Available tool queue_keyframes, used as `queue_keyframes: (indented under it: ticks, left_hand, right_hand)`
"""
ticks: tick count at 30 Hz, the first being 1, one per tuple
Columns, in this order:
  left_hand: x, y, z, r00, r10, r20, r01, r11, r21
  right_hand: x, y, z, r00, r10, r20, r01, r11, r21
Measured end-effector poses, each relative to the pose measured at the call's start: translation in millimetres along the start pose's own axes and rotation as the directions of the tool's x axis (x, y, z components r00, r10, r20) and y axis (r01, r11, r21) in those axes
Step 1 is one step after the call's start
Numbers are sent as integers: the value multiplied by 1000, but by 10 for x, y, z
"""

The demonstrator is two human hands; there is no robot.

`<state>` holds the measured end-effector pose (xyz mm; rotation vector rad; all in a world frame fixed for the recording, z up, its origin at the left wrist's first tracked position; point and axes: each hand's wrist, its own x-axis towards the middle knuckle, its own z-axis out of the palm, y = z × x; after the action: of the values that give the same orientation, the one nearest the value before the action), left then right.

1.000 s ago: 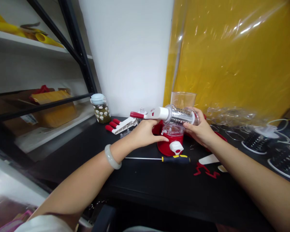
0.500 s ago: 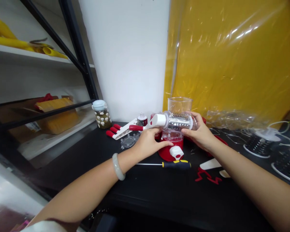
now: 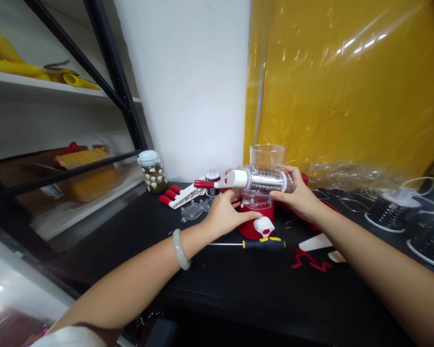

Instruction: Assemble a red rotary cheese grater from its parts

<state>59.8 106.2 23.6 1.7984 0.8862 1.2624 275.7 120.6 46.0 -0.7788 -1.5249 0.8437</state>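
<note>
A rotary drum grater point(image 3: 265, 180) stands upright on the black table, with a clear hopper on top, a metal drum across it and a red base point(image 3: 251, 227). My left hand point(image 3: 226, 214) wraps round the left side of the base, its thumb by the white knob point(image 3: 264, 225); its fingertips are partly hidden. At the drum's right end, my right hand point(image 3: 299, 195) grips the clear housing between thumb and fingers. A white crank with a red handle point(image 3: 204, 184) sticks out to the left over my left hand. A screwdriver point(image 3: 264, 245) lies in front of the base.
Spare crank handles point(image 3: 181, 195) and clear plastic rings point(image 3: 193, 210) lie left, near a jar point(image 3: 152, 172). To the right are grater drums point(image 3: 392, 210), white strips point(image 3: 314, 242) and red pieces point(image 3: 311, 262). A shelf rack point(image 3: 119, 91) stands left.
The crank's red handle has risen slightly, turning with the white crank. Both hands keep nearly the same places on the grater.
</note>
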Motion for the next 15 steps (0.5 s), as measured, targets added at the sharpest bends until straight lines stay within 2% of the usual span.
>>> queue_keyframes:
  ticks: [5, 10, 15]
  left_hand:
    - [-6, -2, 15, 1000, -12, -12, 12, 999, 47]
    - [-6, 24, 20, 1000, 8, -3, -8, 997, 82]
    - [-5, 43, 49, 998, 9, -57, -3, 995, 98]
  right_hand:
    - [14, 12, -56, 998, -54, 23, 56, 991, -119]
    - [34, 59, -87, 998, -49, 36, 53, 991, -124]
    - [59, 95, -125, 997, -41, 64, 48, 993, -108]
